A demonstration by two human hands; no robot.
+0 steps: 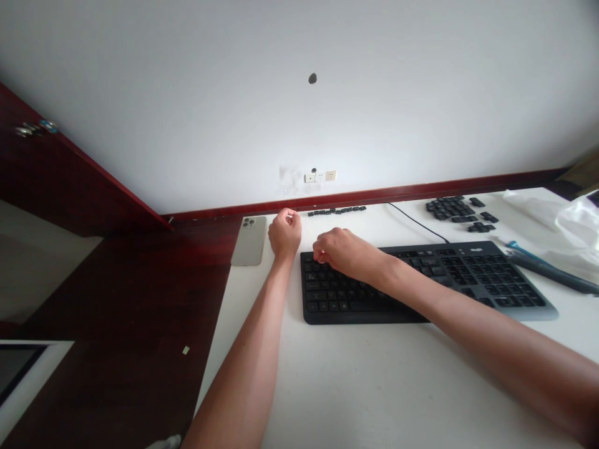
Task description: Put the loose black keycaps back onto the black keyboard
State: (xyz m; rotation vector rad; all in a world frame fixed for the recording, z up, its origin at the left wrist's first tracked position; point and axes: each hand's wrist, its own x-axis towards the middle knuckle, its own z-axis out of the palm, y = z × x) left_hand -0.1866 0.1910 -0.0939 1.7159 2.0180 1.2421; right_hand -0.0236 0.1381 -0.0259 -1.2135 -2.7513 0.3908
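My right hand (344, 252) rests over the left part of a black computer keyboard (477, 274), its curled fingertips down on the keys. Whether those fingers hold anything is hidden. My left hand (285, 234) stands on the white desk (355, 386) just left of the keyboard, its fingers drawn together near the desk's far edge. Close beyond it lies a row of loose black keycaps (336, 211). A second group of keycaps (449, 207) lies behind the keyboard's right side. A silver smartphone (249, 241) lies face down beside my left hand.
A black cable (414, 221) runs from the keyboard towards the wall. A dark pen-like tool with a blue part (547, 269) and a white plastic bag (573, 231) lie at the right. A dark red wooden surface (140, 299) adjoins the desk on the left, below a white wall with sockets (322, 176).
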